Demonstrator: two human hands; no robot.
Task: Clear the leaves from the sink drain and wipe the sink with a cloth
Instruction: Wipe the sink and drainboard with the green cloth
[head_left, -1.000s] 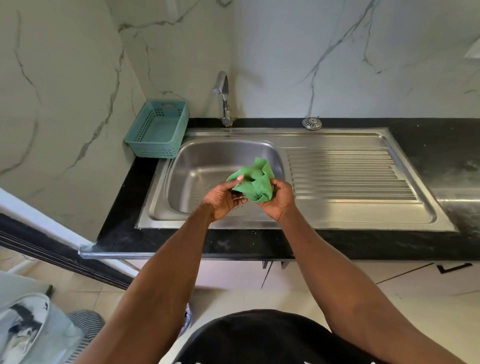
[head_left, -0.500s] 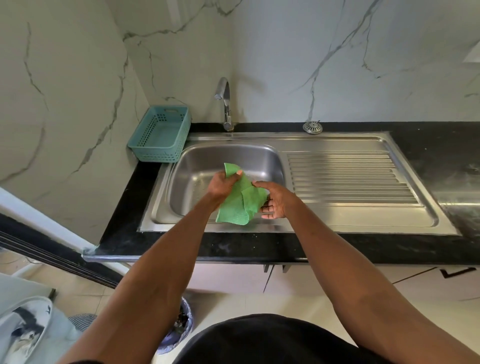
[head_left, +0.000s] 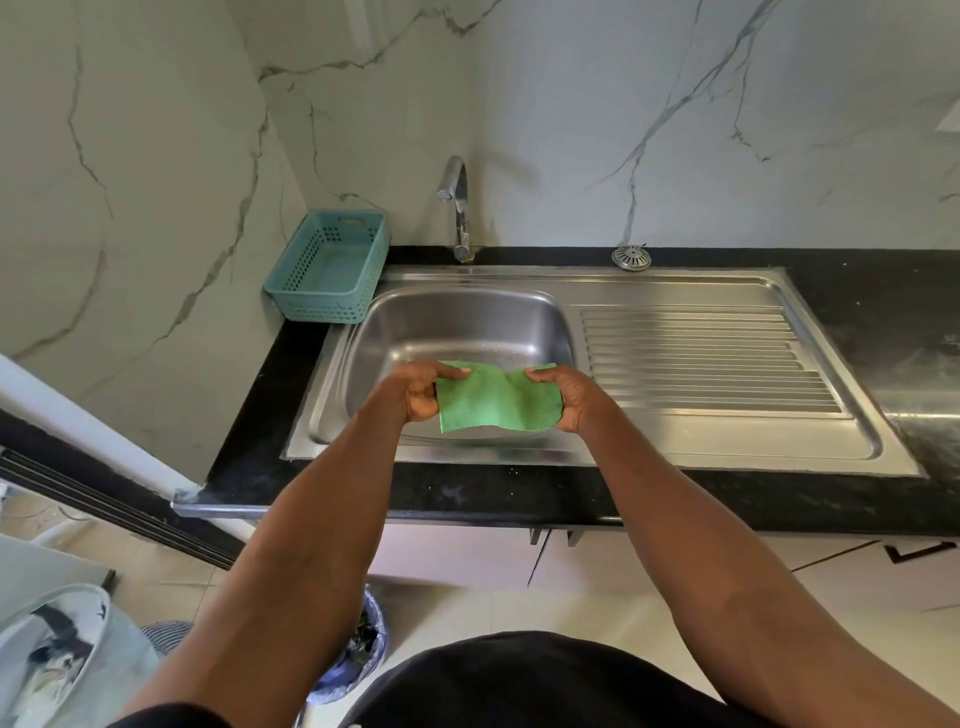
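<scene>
A green cloth (head_left: 496, 400) is stretched flat between both hands above the front of the steel sink basin (head_left: 457, 327). My left hand (head_left: 421, 389) pinches its left edge and my right hand (head_left: 563, 397) grips its right edge. The cloth and hands hide the front part of the basin floor, so the drain opening and any leaves there are out of sight. A round metal drain strainer (head_left: 630, 256) lies on the black counter behind the draining board.
A teal plastic basket (head_left: 332, 270) stands on the counter's left corner against the marble wall. The tap (head_left: 457, 208) rises behind the basin. The ribbed draining board (head_left: 701, 358) lies to the right. A bin with a bag (head_left: 358, 654) stands on the floor below.
The cloth was bunched between both hands, then hung from my left hand. Now both hands hold it spread out flat, one at each side edge.
</scene>
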